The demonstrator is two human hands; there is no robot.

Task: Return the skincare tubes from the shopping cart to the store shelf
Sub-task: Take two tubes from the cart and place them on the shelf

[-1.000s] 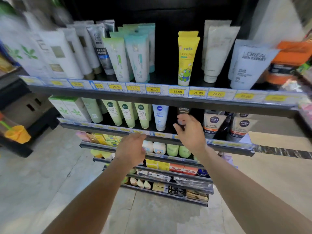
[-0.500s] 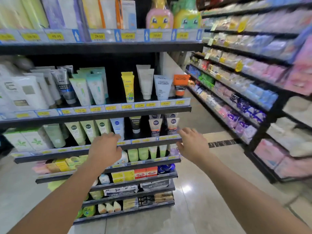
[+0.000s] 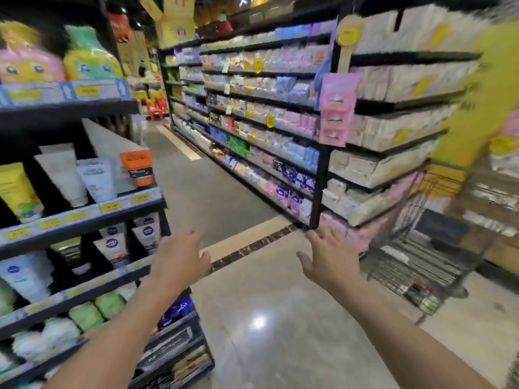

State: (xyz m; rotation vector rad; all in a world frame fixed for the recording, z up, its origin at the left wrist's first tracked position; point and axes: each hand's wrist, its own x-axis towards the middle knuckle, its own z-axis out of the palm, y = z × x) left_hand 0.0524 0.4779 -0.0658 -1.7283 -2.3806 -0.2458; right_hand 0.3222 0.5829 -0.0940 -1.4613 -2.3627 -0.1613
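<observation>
Both hands empty, fingers loosely spread: left hand (image 3: pixel 179 259) just off the end edge of the black store shelf (image 3: pixel 84 223), right hand (image 3: pixel 331 262) over open glossy floor (image 3: pixel 266 318) right of it. Black wire shopping cart (image 3: pixel 421 265) far right, blurred. Skincare tubes (image 3: pixel 112 248) stand on shelf; count unclear

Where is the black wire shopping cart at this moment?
In the head view, the black wire shopping cart stands on the floor at the right, beside the end of the right-hand shelving and beyond the open right hand.
</observation>
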